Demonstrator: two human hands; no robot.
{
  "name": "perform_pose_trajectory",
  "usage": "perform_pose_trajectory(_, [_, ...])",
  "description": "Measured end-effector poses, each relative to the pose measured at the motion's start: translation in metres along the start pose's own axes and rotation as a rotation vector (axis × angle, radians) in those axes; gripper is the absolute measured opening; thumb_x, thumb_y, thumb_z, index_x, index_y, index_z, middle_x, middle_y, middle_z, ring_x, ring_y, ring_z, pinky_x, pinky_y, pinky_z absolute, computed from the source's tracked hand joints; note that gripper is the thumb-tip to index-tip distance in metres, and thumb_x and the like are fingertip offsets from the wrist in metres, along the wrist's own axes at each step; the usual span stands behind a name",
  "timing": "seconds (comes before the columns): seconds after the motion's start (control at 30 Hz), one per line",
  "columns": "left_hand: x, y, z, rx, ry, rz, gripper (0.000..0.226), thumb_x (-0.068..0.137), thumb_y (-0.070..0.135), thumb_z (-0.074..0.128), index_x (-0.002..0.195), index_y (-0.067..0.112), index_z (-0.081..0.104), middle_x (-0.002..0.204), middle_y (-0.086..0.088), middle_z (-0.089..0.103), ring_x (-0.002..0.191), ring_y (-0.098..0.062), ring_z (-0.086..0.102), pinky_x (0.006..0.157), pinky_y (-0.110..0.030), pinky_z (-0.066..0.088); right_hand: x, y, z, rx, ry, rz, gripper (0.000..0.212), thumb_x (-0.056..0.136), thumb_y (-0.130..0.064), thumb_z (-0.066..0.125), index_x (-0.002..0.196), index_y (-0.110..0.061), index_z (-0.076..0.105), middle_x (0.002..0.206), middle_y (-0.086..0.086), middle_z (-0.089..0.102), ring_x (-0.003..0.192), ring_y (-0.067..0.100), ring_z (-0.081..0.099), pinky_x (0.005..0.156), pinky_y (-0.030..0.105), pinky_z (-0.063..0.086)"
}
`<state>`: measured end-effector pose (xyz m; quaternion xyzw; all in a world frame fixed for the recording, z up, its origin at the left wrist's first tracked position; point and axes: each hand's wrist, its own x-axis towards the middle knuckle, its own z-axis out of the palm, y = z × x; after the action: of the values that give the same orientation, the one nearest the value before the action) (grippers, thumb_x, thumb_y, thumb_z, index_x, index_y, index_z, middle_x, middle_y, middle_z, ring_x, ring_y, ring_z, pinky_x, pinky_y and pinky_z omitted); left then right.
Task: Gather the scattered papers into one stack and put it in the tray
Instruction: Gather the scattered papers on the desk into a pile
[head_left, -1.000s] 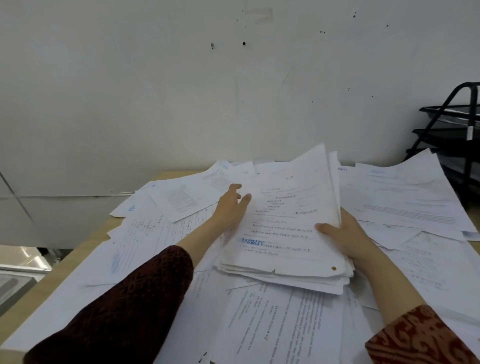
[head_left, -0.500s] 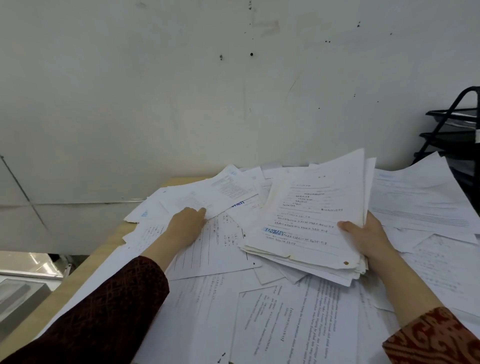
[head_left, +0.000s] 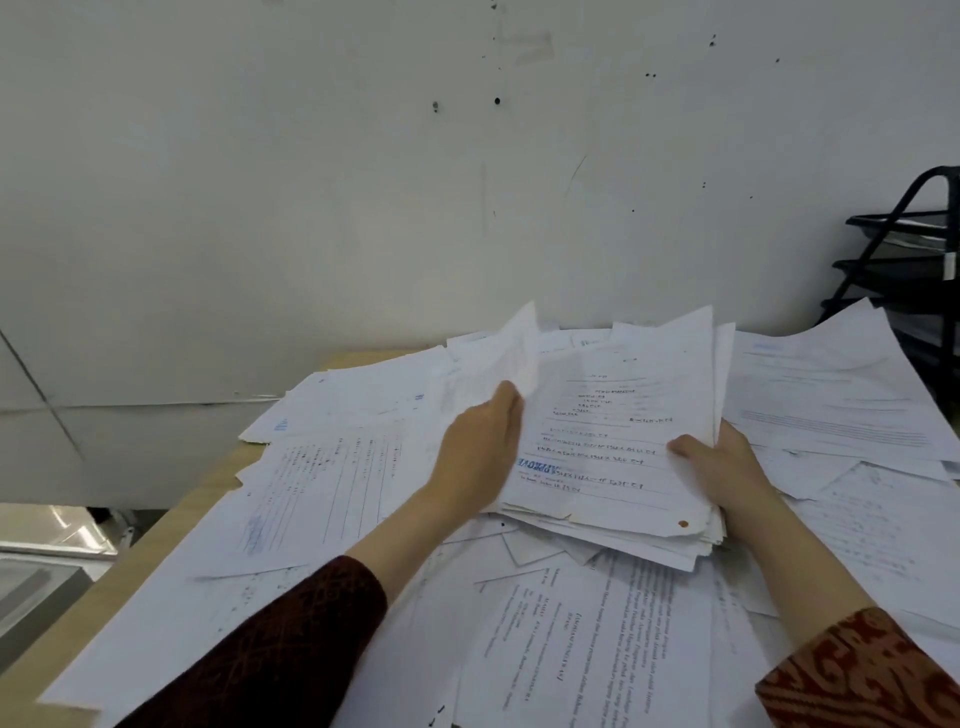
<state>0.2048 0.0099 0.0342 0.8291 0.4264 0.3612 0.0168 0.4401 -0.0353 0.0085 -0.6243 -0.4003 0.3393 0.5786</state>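
Note:
A thick stack of printed papers (head_left: 618, 447) is tilted up off the table in the middle. My right hand (head_left: 727, 473) grips its right edge, thumb on top. My left hand (head_left: 480, 452) pinches a loose sheet (head_left: 498, 364) and holds it raised against the stack's left side; the sheet is blurred. Many scattered papers (head_left: 322, 483) cover the wooden table (head_left: 171, 525) all around. The black tiered tray rack (head_left: 904, 265) stands at the far right against the wall, partly cut off by the frame edge.
A white wall rises right behind the table. The table's left edge drops off to a grey surface (head_left: 36, 587) lower left. More loose sheets (head_left: 831, 395) lie between the stack and the tray rack.
My left hand left the sheets at the left, picked one up and brought it right to the stack. The right hand kept holding the stack, which stayed raised.

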Motion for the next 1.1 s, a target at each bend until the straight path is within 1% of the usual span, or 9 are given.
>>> perform_pose_trajectory(0.13, [0.003, 0.046, 0.025, -0.054, -0.156, 0.084, 0.021, 0.103, 0.021, 0.032, 0.093, 0.005, 0.042, 0.063, -0.013, 0.052, 0.055, -0.033, 0.048, 0.054, -0.042, 0.041, -0.004, -0.005, 0.002, 0.099, 0.019, 0.02, 0.023, 0.095, -0.021, 0.048, 0.118, -0.017, 0.054, 0.114, 0.003, 0.059, 0.098, 0.022, 0.055, 0.082, 0.031, 0.041])
perform_pose_trajectory(0.23, [-0.007, 0.07, 0.037, -0.104, -0.309, 0.182, 0.021, 0.102, 0.022, 0.035, 0.092, 0.005, 0.044, 0.07, -0.014, 0.055, 0.062, -0.032, 0.051, 0.059, -0.043, 0.042, -0.004, -0.006, 0.002, 0.115, -0.04, -0.01, 0.035, 0.093, -0.037, 0.053, 0.124, -0.022, 0.054, 0.113, -0.005, 0.061, 0.101, 0.017, 0.058, 0.088, 0.031, 0.045])
perform_pose_trajectory(0.3, [-0.014, 0.079, 0.037, -0.17, -0.397, 0.2, 0.028, 0.102, 0.03, 0.036, 0.095, 0.006, 0.049, 0.074, -0.005, 0.054, 0.065, -0.024, 0.049, 0.059, -0.036, 0.037, -0.005, -0.005, 0.0, 0.023, -0.099, -0.061, 0.03, 0.09, -0.022, 0.059, 0.12, -0.024, 0.056, 0.111, -0.007, 0.062, 0.097, 0.01, 0.06, 0.082, 0.028, 0.047])
perform_pose_trajectory(0.4, [-0.015, 0.071, 0.029, -0.224, -0.434, 0.135, 0.036, 0.101, 0.039, 0.034, 0.106, 0.009, 0.053, 0.086, 0.0, 0.057, 0.075, -0.017, 0.05, 0.065, -0.032, 0.037, -0.003, -0.002, -0.003, -0.047, -0.092, -0.083, 0.042, 0.088, 0.003, 0.051, 0.124, -0.019, 0.053, 0.115, -0.002, 0.059, 0.103, 0.018, 0.056, 0.084, 0.032, 0.046])
perform_pose_trajectory(0.57, [-0.012, 0.016, 0.012, -0.084, -0.356, -0.08, 0.04, 0.097, 0.037, 0.046, 0.132, 0.018, 0.042, 0.129, -0.005, 0.053, 0.109, -0.021, 0.052, 0.094, -0.036, 0.04, 0.003, 0.001, -0.004, 0.06, 0.055, -0.088, 0.043, 0.091, 0.001, 0.05, 0.131, -0.011, 0.048, 0.115, -0.001, 0.054, 0.108, 0.02, 0.052, 0.094, 0.035, 0.043])
perform_pose_trajectory(0.7, [-0.021, -0.038, -0.013, 0.09, -0.489, -0.257, 0.066, 0.089, 0.057, 0.051, 0.142, 0.021, 0.034, 0.144, -0.001, 0.042, 0.127, -0.02, 0.042, 0.103, -0.036, 0.036, 0.007, 0.002, -0.01, 0.11, 0.26, -0.116, 0.042, 0.088, 0.001, 0.05, 0.129, -0.009, 0.047, 0.118, 0.004, 0.056, 0.105, 0.017, 0.052, 0.089, 0.03, 0.041])
perform_pose_trajectory(0.83, [-0.042, -0.052, -0.043, 0.131, -0.709, -0.197, 0.087, 0.076, 0.072, 0.055, 0.147, 0.029, 0.028, 0.153, 0.01, 0.026, 0.142, -0.015, 0.023, 0.113, -0.034, 0.022, 0.01, 0.005, -0.013, 0.143, 0.34, -0.09, 0.043, 0.089, 0.0, 0.05, 0.131, -0.007, 0.046, 0.125, 0.006, 0.055, 0.108, 0.017, 0.051, 0.091, 0.028, 0.04])
perform_pose_trajectory(0.93, [-0.055, -0.048, -0.053, 0.184, -0.753, -0.172, 0.086, 0.079, 0.068, 0.055, 0.149, 0.031, 0.021, 0.157, 0.01, 0.017, 0.145, -0.012, 0.016, 0.115, -0.034, 0.017, 0.008, 0.003, -0.011, 0.137, 0.336, -0.086, 0.044, 0.088, -0.002, 0.05, 0.132, -0.006, 0.047, 0.128, 0.007, 0.055, 0.117, 0.023, 0.052, 0.093, 0.029, 0.041])
perform_pose_trajectory(1.1, [-0.059, -0.049, -0.058, 0.283, -0.529, -0.032, 0.04, 0.094, 0.024, 0.048, 0.134, 0.026, 0.046, 0.13, 0.005, 0.056, 0.116, -0.019, 0.052, 0.093, -0.035, 0.044, -0.003, -0.001, -0.002, 0.122, 0.285, -0.086, 0.044, 0.089, -0.001, 0.05, 0.133, -0.009, 0.045, 0.131, 0.006, 0.053, 0.114, 0.018, 0.05, 0.092, 0.026, 0.038])
